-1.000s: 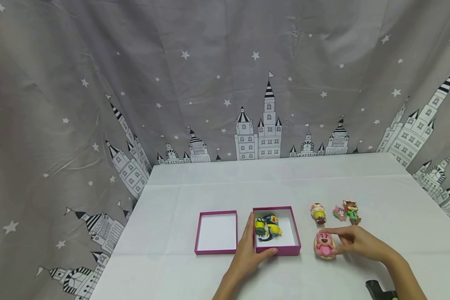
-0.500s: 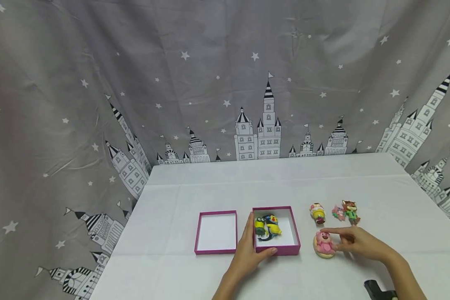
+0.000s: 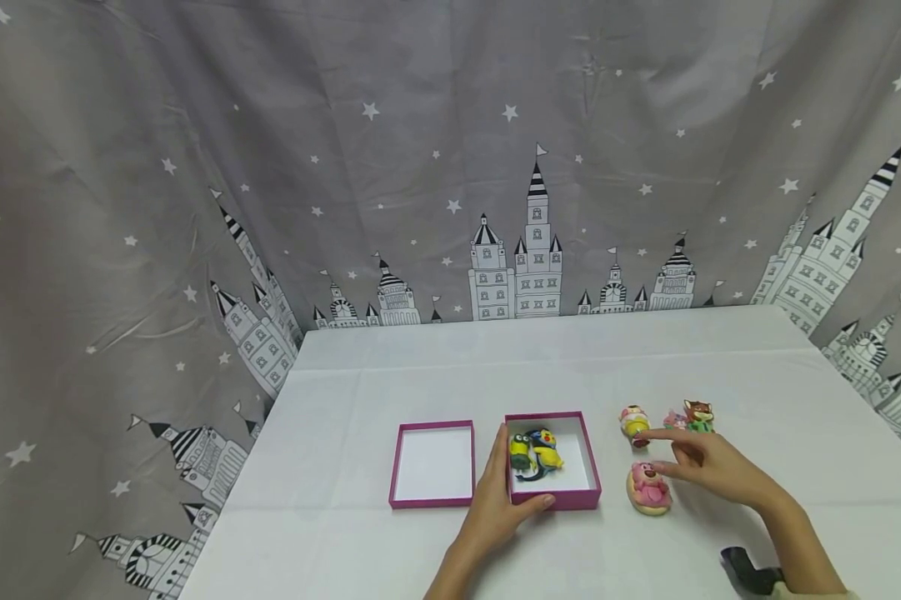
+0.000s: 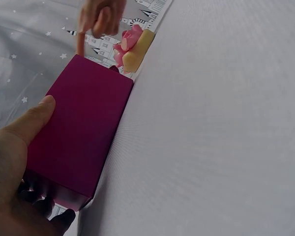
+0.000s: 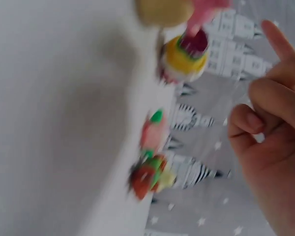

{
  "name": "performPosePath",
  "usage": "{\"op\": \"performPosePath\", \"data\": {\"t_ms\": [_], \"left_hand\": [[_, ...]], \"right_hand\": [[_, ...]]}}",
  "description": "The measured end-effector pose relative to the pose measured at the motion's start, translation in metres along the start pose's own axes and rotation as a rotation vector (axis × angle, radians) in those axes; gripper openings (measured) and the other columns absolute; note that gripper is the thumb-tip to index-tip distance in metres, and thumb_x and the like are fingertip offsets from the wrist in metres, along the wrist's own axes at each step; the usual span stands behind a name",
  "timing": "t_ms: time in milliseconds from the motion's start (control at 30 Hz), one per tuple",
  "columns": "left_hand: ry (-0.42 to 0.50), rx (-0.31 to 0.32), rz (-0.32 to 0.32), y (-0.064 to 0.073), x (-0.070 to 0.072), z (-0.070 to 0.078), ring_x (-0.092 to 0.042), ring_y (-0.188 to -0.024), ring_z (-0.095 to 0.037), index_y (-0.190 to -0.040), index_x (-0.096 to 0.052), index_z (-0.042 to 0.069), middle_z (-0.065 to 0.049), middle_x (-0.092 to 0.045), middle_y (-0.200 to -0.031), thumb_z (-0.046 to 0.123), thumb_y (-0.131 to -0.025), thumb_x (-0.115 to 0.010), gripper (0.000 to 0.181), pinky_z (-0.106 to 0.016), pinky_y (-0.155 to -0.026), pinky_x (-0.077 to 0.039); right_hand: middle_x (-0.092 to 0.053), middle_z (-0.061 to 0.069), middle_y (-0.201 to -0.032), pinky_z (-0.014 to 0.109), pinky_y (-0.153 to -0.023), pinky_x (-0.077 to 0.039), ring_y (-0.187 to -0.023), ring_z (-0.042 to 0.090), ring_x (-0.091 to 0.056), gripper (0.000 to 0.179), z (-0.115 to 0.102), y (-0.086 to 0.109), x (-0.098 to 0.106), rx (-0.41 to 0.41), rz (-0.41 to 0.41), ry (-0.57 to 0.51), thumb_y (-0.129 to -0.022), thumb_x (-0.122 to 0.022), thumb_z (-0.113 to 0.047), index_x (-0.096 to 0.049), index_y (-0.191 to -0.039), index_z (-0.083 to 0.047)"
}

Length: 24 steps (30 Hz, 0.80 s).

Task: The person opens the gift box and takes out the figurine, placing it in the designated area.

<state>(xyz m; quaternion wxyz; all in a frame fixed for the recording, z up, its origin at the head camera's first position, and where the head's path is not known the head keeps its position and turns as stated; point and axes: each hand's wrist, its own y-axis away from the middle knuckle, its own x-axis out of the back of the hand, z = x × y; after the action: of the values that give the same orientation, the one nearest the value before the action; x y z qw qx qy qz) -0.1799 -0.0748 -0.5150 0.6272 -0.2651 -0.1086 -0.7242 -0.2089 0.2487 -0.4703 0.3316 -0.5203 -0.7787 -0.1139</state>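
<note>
I find the left hand (image 3: 495,504) curled round the box (image 3: 579,501) at its 8 o'clock corner. The right hand (image 3: 723,473) grips nothing: index extended, other fingers bent, thumb beside the bear (image 3: 650,490), at the box's 3 o'clock. The doll (image 3: 634,421) lies at the bear's 12 o'clock; fingertip contact unconfirmed. Risk, in my judgement: a low sweep could knock either figure.

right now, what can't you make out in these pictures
- Brown-and-green figure: lower part hidden behind the right hand, head view; details blurred, right wrist view.
- Figures in the magenta box: hidden by its wall, left wrist view.
- Pink figure: cut off by the top edge, right wrist view.
</note>
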Motion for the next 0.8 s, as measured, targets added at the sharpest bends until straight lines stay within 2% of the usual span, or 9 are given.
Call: {"op": "performPosePath", "data": {"t_ms": [133, 300, 433, 600, 733, 800], "left_hand": [[0.004, -0.001, -0.001, 0.0, 0.0, -0.001, -0.02, -0.137, -0.027, -0.15, -0.007, 0.018, -0.007, -0.016, -0.153, 0.05, -0.069, -0.076, 0.111, -0.048, -0.108, -0.023], [0.002, -0.001, -0.003, 0.0, 0.0, -0.001, -0.021, -0.136, -0.028, -0.15, -0.007, 0.017, -0.008, -0.016, -0.153, 0.051, -0.069, -0.075, 0.111, -0.048, -0.107, -0.024], [-0.006, -0.016, -0.01, 0.001, -0.001, -0.001, -0.021, -0.136, -0.029, -0.15, -0.007, 0.015, -0.009, -0.016, -0.152, 0.051, -0.071, -0.074, 0.11, -0.049, -0.107, -0.025], [-0.009, -0.025, -0.011, 0.001, -0.001, -0.001, -0.022, -0.135, -0.03, -0.15, -0.007, 0.014, -0.01, -0.016, -0.152, 0.051, -0.071, -0.074, 0.11, -0.049, -0.106, -0.026], [-0.007, -0.033, 0.0, 0.001, 0.0, -0.001, -0.023, -0.135, -0.029, -0.149, -0.008, 0.014, -0.01, -0.016, -0.152, 0.051, -0.07, -0.075, 0.11, -0.049, -0.106, -0.026], [-0.005, -0.036, 0.0, 0.001, 0.0, -0.001, -0.023, -0.135, -0.03, -0.149, -0.008, 0.014, -0.01, -0.017, -0.152, 0.051, -0.07, -0.074, 0.11, -0.049, -0.106, -0.026]], "right_hand": [[-0.036, -0.01, -0.058, 0.023, -0.043, -0.035, -0.051, 0.005, -0.037, 0.035, -0.016, -0.015, -0.01, 0.018, 0.063, -0.031, -0.081, -0.072, -0.022, -0.065, -0.113, -0.013], [-0.037, -0.009, -0.055, 0.022, -0.041, -0.037, -0.046, 0.005, -0.037, 0.038, -0.031, -0.036, -0.033, 0.006, 0.077, -0.017, -0.079, -0.073, -0.031, -0.065, -0.114, -0.017], [-0.036, -0.01, -0.053, 0.02, -0.04, -0.03, -0.046, 0.002, -0.029, 0.048, -0.031, -0.046, -0.05, -0.015, 0.05, 0.064, -0.077, -0.073, -0.038, -0.063, -0.118, -0.015], [-0.037, -0.008, -0.056, 0.019, -0.042, -0.028, -0.048, 0.003, -0.031, 0.056, -0.03, -0.049, -0.063, -0.07, -0.029, 0.097, -0.077, -0.071, -0.043, -0.059, -0.124, -0.016], [-0.043, -0.006, -0.062, 0.02, -0.045, -0.033, -0.055, 0.008, -0.038, 0.057, -0.033, -0.052, -0.069, -0.073, -0.081, 0.088, -0.078, -0.07, -0.042, -0.056, -0.127, -0.016], [-0.053, -0.002, -0.07, 0.025, -0.052, -0.042, -0.064, 0.013, -0.048, 0.056, -0.035, -0.055, -0.073, -0.072, -0.078, 0.093, -0.079, -0.071, -0.04, -0.057, -0.127, -0.015]]}}
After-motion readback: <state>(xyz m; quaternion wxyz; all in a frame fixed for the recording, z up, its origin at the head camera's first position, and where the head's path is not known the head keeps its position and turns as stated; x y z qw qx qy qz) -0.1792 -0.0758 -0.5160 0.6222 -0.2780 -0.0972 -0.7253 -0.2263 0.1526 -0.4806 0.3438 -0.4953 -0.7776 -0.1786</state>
